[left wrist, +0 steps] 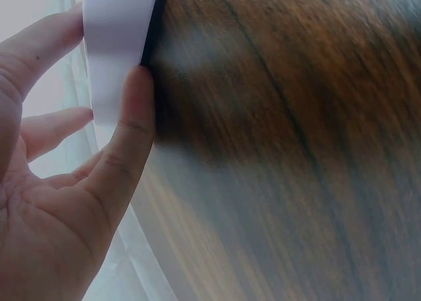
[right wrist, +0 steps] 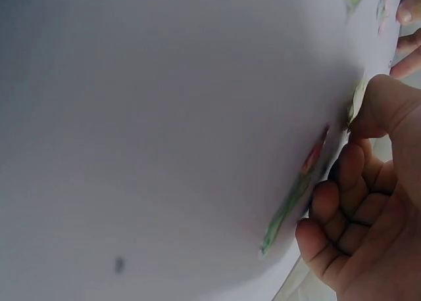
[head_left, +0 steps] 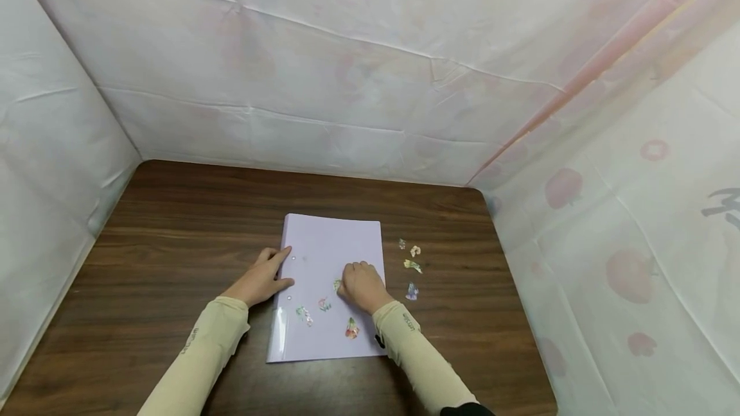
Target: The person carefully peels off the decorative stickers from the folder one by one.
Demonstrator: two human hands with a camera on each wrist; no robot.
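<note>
Sticker (head_left: 336,285), greenish, lies on the lilac folder (head_left: 332,236) just left of the nearer right hand (head_left: 363,286), whose fingers curl, any pinch impossible to tell, while the left hand (head_left: 261,280) spreads fingers at the folder's left edge.

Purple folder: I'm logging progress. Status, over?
Left hand on purple folder. Right hand curled at green sticker, grip unclear. Right hand partly hides sticker.

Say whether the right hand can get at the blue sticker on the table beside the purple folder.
Likely yes: the blue sticker lies uncovered on the table, to the right of the right hand, and nothing stands between them. The hand would probably need to leave the purple folder.
</note>
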